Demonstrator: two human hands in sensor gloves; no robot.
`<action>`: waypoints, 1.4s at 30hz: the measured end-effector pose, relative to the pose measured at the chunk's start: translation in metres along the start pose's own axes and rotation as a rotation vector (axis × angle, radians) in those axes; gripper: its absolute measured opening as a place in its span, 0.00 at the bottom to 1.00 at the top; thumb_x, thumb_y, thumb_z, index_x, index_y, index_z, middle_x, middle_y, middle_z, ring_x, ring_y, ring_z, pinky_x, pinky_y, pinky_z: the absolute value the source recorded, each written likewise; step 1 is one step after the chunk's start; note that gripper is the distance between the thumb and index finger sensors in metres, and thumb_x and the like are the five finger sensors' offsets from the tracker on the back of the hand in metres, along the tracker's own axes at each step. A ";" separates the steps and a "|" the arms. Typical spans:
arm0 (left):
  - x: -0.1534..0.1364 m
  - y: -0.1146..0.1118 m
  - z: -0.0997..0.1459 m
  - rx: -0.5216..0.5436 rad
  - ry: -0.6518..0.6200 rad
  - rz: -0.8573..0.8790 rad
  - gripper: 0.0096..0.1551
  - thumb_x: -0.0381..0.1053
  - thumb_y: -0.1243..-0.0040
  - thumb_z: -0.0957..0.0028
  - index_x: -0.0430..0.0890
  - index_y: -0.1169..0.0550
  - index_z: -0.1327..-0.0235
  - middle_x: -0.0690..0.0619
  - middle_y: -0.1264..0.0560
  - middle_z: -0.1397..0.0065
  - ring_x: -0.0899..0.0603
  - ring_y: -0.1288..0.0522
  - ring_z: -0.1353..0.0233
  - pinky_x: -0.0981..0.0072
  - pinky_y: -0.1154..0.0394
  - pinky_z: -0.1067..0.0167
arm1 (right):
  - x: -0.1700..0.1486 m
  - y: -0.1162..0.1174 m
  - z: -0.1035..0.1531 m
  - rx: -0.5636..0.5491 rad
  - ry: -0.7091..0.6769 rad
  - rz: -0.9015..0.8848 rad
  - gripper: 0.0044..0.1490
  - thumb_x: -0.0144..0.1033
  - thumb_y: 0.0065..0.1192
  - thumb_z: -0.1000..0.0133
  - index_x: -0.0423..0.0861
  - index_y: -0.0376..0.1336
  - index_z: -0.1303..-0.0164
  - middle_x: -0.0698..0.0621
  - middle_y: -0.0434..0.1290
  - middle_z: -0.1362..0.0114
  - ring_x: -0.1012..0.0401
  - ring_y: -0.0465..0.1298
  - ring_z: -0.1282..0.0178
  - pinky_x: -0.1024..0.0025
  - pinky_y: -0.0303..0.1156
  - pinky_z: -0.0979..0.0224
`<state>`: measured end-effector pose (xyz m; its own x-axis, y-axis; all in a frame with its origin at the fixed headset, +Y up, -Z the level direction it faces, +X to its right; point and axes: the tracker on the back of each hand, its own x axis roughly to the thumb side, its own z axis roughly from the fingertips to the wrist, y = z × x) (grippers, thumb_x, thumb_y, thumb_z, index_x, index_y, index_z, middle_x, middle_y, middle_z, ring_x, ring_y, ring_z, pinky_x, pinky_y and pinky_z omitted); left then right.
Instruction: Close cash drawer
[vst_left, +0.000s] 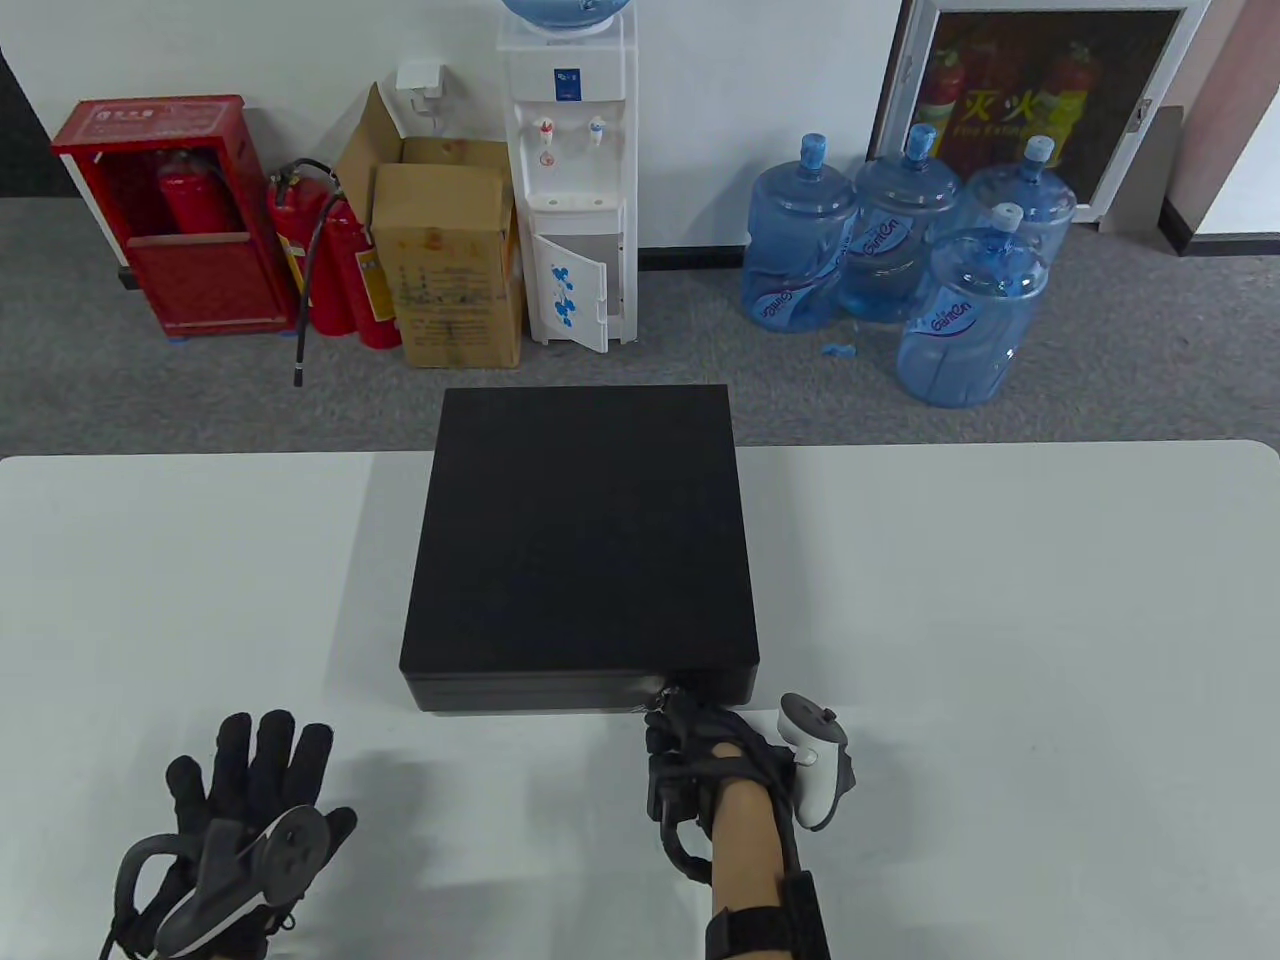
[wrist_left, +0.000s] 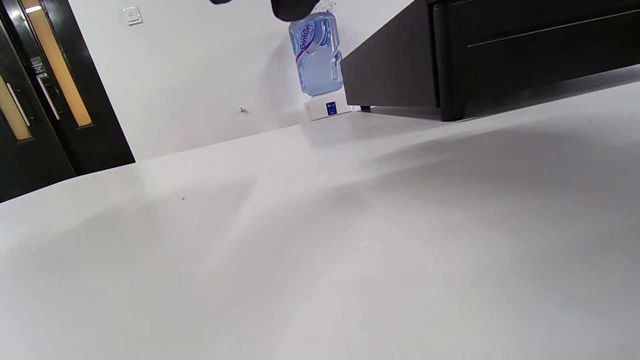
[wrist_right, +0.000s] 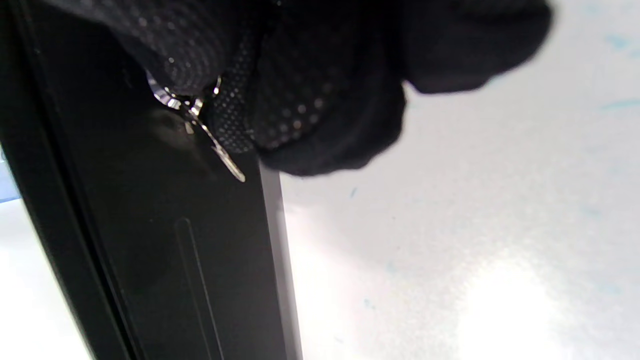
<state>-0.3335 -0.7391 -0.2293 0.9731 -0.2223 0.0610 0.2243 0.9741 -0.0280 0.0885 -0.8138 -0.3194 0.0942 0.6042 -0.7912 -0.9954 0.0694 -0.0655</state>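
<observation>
A black cash drawer (vst_left: 585, 540) stands in the middle of the white table (vst_left: 1000, 650); its front panel (vst_left: 560, 692) sits flush with the case. My right hand (vst_left: 690, 735) is at the right part of the front and pinches a small metal key (wrist_right: 200, 125) in the lock; a key ring hangs from it. The drawer front fills the left of the right wrist view (wrist_right: 150, 240). My left hand (vst_left: 250, 790) rests flat on the table, fingers spread, to the left of the drawer and holds nothing. The left wrist view shows the drawer's front corner (wrist_left: 450, 65).
Past the table's far edge stand a water dispenser (vst_left: 575, 190), several blue water jugs (vst_left: 900, 250), a cardboard box (vst_left: 450, 260) and red fire extinguishers (vst_left: 340, 260). Bare table surface lies on both sides of the drawer.
</observation>
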 end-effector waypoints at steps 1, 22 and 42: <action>0.000 0.000 0.000 0.000 -0.001 0.000 0.50 0.75 0.67 0.46 0.57 0.55 0.12 0.44 0.53 0.06 0.29 0.58 0.10 0.21 0.55 0.25 | 0.000 -0.001 0.001 0.003 0.009 0.018 0.23 0.52 0.58 0.49 0.60 0.76 0.52 0.54 0.81 0.45 0.66 0.84 0.72 0.70 0.82 0.64; -0.008 -0.001 0.002 -0.006 0.033 0.028 0.49 0.75 0.67 0.46 0.57 0.55 0.12 0.44 0.53 0.06 0.29 0.58 0.10 0.21 0.55 0.25 | -0.002 -0.032 0.063 0.035 -0.133 0.083 0.26 0.56 0.67 0.54 0.55 0.78 0.51 0.54 0.84 0.50 0.65 0.85 0.71 0.69 0.82 0.63; -0.006 -0.002 0.003 -0.023 0.026 0.043 0.50 0.75 0.67 0.46 0.56 0.55 0.12 0.44 0.53 0.06 0.29 0.58 0.10 0.22 0.55 0.25 | -0.013 -0.104 0.073 -0.088 -0.326 -0.013 0.26 0.54 0.76 0.60 0.56 0.75 0.53 0.54 0.81 0.47 0.63 0.84 0.68 0.66 0.82 0.59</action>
<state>-0.3397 -0.7397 -0.2270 0.9828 -0.1819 0.0329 0.1834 0.9816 -0.0525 0.1918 -0.7704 -0.2581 0.0928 0.8269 -0.5546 -0.9903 0.0187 -0.1379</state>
